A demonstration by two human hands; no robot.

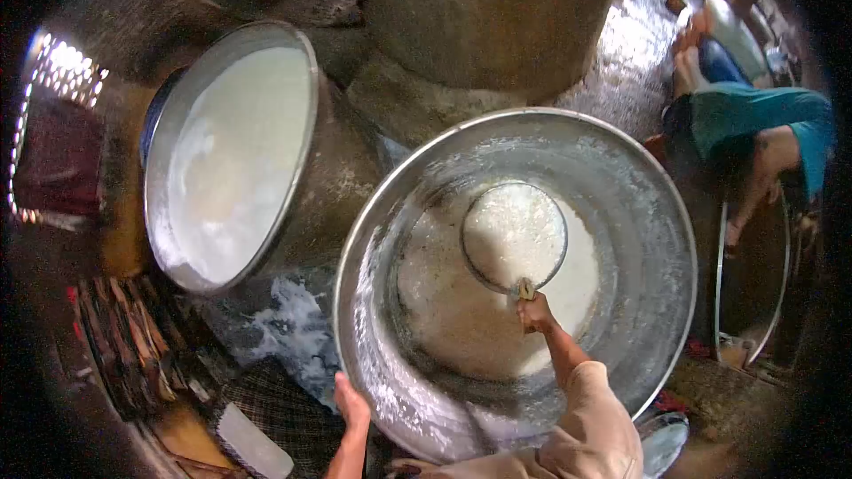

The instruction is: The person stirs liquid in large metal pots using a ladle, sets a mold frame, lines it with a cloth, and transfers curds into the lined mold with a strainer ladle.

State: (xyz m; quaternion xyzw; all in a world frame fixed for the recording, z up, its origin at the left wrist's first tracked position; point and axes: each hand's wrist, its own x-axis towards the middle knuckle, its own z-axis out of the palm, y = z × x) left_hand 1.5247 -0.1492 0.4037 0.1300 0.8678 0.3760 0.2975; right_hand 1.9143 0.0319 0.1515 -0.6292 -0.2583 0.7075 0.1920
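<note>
My right hand (533,312) is closed around the short handle of a round metal dipper (515,231). White, frothy liquid fills the dipper, which is inside a large, wide metal pot (646,213). More milky white liquid (444,319) lies in the bottom of that pot, below the dipper. At the pot's near left rim, my left hand (352,404) grips the edge, though some of its fingers are hidden.
A second large metal pot (333,186), full of white liquid, stands at left. Split firewood (129,337) lies lower left, near a checked cloth (275,408). A rounded clay-coloured structure (488,27) stands behind. Another person in teal clothing (754,124) is at right.
</note>
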